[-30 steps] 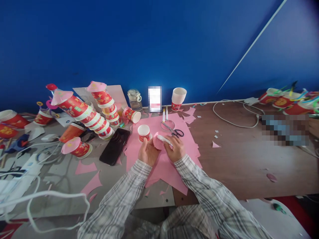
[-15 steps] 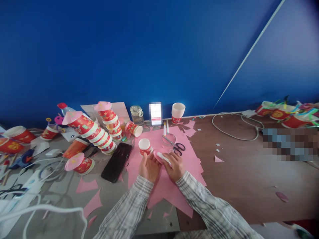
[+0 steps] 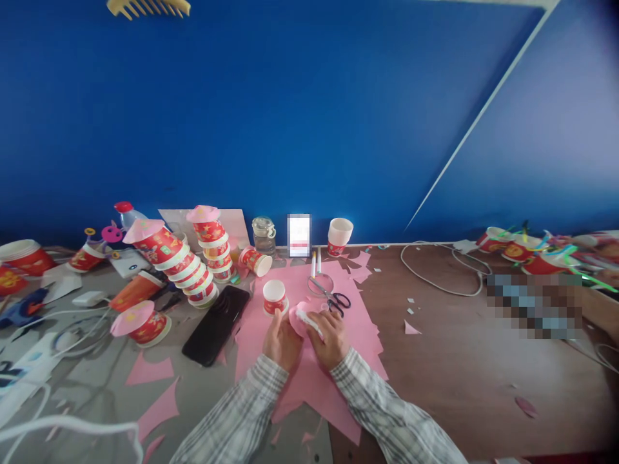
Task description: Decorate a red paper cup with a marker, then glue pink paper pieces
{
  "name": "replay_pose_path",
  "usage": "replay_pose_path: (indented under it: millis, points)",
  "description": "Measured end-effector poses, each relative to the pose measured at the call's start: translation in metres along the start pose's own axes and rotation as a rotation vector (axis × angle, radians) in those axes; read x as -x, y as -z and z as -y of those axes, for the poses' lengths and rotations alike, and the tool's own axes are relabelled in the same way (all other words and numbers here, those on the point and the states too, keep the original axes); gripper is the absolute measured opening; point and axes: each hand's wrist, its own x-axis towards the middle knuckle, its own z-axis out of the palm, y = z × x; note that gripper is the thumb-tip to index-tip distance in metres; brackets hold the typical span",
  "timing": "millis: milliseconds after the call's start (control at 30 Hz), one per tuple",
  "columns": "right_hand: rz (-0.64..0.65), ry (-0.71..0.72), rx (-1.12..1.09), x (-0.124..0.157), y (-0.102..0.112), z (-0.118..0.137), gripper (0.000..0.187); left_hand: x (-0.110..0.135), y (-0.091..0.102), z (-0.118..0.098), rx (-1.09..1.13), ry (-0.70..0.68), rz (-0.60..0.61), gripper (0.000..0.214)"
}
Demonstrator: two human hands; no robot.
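My left hand [image 3: 281,338] and my right hand [image 3: 329,336] meet over a large pink paper sheet [image 3: 358,328] on the table. Together they pinch a small round pink paper piece [image 3: 296,320]. My right hand also grips a white stick-shaped object [image 3: 306,320], perhaps a glue stick, laid across that piece. A small red and white paper cup [image 3: 275,296] stands just beyond my left hand. Black-handled scissors [image 3: 333,298] lie just past my right hand, over a clear round lid.
Stacks of red paper cups [image 3: 186,258] with pink paper caps lean at the left, and a black phone [image 3: 215,316] lies beside them. A glass jar [image 3: 264,234], two pens and a white cup [image 3: 338,236] stand by the blue wall. White cables and pink scraps are scattered about.
The view tilted upward, so the table and hands sit lower in the picture. Both hands kept hold of the pink piece and shifted slightly left.
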Motion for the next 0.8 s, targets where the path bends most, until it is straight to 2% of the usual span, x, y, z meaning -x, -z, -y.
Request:
replay_pose_path:
  millis: [133,367,600,800]
  points:
    - [0.014,0.015,-0.037,0.002,-0.001,0.001,0.041,0.001,-0.001,0.001,-0.028,-0.013,0.057,0.045]
    - [-0.095,-0.016,0.064,-0.006,0.005,-0.005,0.037,-0.001,0.003,0.003,0.003,0.016,0.055,0.045]
    - [0.04,0.072,0.082,0.0,0.001,0.005,0.04,0.0,0.002,0.002,0.054,0.025,0.023,0.047]
    - [-0.093,0.016,0.058,-0.007,0.007,-0.002,0.037,0.0,0.002,0.002,0.025,-0.009,0.016,0.049]
